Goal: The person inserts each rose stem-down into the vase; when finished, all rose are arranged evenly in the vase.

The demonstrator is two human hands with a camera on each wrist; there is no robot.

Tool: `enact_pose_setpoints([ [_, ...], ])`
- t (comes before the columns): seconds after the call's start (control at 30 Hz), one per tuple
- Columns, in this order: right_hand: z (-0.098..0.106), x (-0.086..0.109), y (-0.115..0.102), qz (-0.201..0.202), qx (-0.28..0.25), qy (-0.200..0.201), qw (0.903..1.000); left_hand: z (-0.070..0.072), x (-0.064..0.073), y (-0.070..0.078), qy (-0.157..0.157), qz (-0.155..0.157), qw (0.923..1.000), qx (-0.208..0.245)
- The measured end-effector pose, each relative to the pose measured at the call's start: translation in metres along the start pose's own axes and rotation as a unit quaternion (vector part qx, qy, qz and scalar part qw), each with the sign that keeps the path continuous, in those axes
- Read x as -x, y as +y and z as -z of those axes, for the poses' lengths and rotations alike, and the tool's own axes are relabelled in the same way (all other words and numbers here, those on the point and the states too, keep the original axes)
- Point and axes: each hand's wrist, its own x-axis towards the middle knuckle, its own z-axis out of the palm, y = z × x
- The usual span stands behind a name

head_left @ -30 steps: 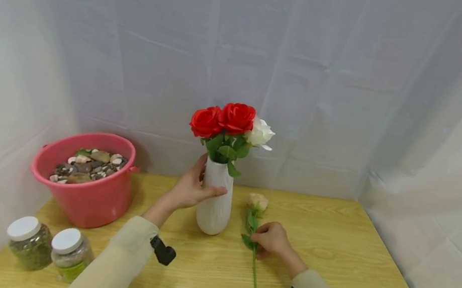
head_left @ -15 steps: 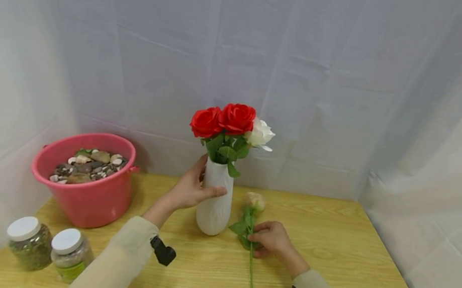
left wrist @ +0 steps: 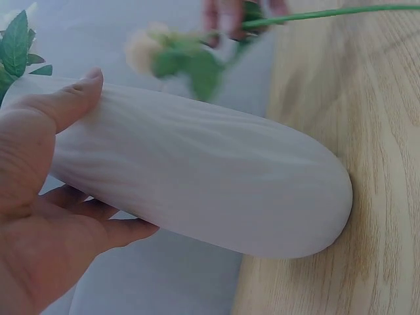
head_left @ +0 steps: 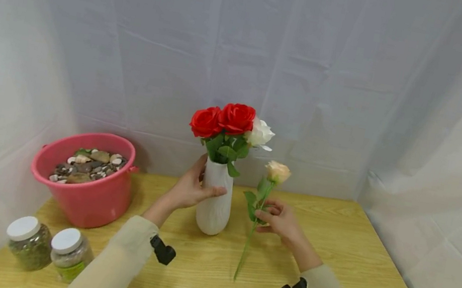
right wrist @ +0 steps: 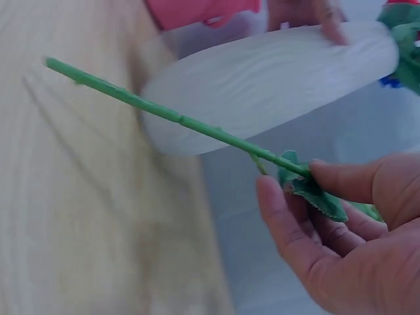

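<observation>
A white ribbed vase (head_left: pixel 214 212) stands upright on the wooden table, with two red roses (head_left: pixel 237 119) and a white rose (head_left: pixel 261 134) in it. My left hand (head_left: pixel 192 189) grips the vase near its neck, thumb across the front, as the left wrist view of the vase (left wrist: pixel 197 170) also shows. Right of the vase, my right hand (head_left: pixel 282 220) pinches the stem of a peach rose (head_left: pixel 277 172) among its leaves. The bloom points up, and the green stem (right wrist: pixel 177 118) hangs down at a slant, its shadow on the wood below.
A pink bucket (head_left: pixel 88 204) filled with stones and shells stands at the left. In front of it are two white-lidded jars, one with green contents (head_left: pixel 30 245) and one with a green label (head_left: pixel 72 255). Pale sheeting (head_left: pixel 338 106) hangs behind and beside the table.
My right hand has lifted the peach rose off the table and tilted its bloom upward. My left hand stays on the vase, which has not moved.
</observation>
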Motion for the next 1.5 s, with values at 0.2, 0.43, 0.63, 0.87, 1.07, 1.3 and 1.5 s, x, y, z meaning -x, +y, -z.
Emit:
enact_pose_setpoints([
  [0.2, 0.007, 0.002, -0.02, 0.08, -0.043, 0.02, 0.9957, 0.001, 0.001, 0.001, -0.003, -0.002, 1.0, 0.005],
  [0.43, 0.012, 0.004, -0.041, 0.152, -0.085, 0.078, 0.9817, 0.0, 0.001, 0.002, -0.001, 0.003, 1.0, 0.009],
  [0.63, 0.011, 0.008, -0.066, 0.214, -0.148, 0.125, 0.9575, 0.0, 0.001, 0.003, -0.001, 0.005, 1.0, 0.009],
  [0.87, 0.007, 0.009, -0.094, 0.27, -0.196, 0.142, 0.9319, 0.001, 0.001, 0.001, -0.002, 0.0, 1.0, 0.009],
  [1.07, -0.001, 0.008, -0.111, 0.294, -0.223, 0.151, 0.917, 0.001, 0.001, 0.002, -0.004, 0.007, 0.9999, 0.01],
  [1.3, -0.01, 0.004, -0.121, 0.315, -0.251, 0.173, 0.8986, 0.002, 0.0, 0.0, -0.005, 0.004, 1.0, 0.006],
  [1.5, -0.02, 0.0, -0.126, 0.335, -0.282, 0.199, 0.8765, 0.002, 0.0, 0.0, -0.006, 0.005, 1.0, 0.003],
])
